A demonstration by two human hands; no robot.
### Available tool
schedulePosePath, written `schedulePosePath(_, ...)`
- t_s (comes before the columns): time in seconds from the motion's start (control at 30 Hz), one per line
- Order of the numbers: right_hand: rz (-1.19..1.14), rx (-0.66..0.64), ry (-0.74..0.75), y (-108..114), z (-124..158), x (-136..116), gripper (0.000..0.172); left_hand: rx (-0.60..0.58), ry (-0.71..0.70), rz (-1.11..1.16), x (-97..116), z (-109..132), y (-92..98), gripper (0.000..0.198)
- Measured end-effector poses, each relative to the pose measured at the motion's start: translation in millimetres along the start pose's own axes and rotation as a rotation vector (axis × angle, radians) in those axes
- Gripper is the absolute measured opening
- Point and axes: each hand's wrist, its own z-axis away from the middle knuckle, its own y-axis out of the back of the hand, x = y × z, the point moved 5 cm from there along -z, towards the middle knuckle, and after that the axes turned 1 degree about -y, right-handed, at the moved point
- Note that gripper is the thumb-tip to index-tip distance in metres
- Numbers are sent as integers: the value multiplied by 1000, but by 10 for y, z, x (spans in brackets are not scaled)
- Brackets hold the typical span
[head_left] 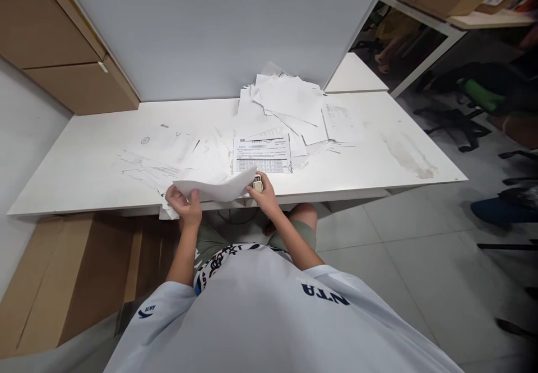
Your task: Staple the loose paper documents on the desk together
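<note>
Item: white tabletop [84, 160], papers strewn from left of centre to the back edge. Left part: loose sheets [163, 151] bearing faint print and a round stamp, too small to read. Near edge, centre: left hand [184, 203], thumb on top and fingers beneath, pinching the left end of a blank curved sheet [216, 188] that bows up just over the edge. Behind it: printed form [263, 154] with header lines and a table, text illegible. Right hand [263, 196], at the sheet's right end, fingers curled around a small beige device [258, 184]. Back edge: heap of sheets [290, 101]. Right part: grey smear [409, 157]. Shirt [269, 305]: dark letters on the sleeves, seemingly "NTA".
</note>
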Motion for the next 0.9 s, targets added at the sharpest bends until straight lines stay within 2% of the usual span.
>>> schedulePosePath(0.1,-20,53,-2,14,50,2,50,51,94,30,32,57,42,76)
schedulePosePath(0.17,-43,77,-5,41,86,-4,49,-19,194,34,2,76,67,65)
schedulePosePath(0.33,-22,107,-62,182,229,6,47,-312,562,12,-203,160,119,46)
schedulePosePath(0.4,-14,121,-98,268,315,39,50,-331,605,-47,-238,205,120,41)
schedulePosePath(0.47,-33,117,-139,352,410,103,56,-284,628,-25,-242,268,78,37)
schedulePosePath(0.53,-73,66,-211,402,512,210,56,-218,674,80,-237,357,-1,37)
schedulePosePath(0.63,-138,-112,-384,363,690,402,45,-151,772,217,-236,507,-99,38)
schedulePosePath(0.77,-316,-295,-510,171,882,478,42,-251,897,251,-287,709,-141,45)
schedulePosePath(0.9,-505,-424,-578,-43,928,435,43,-313,932,217,-386,867,-95,51)
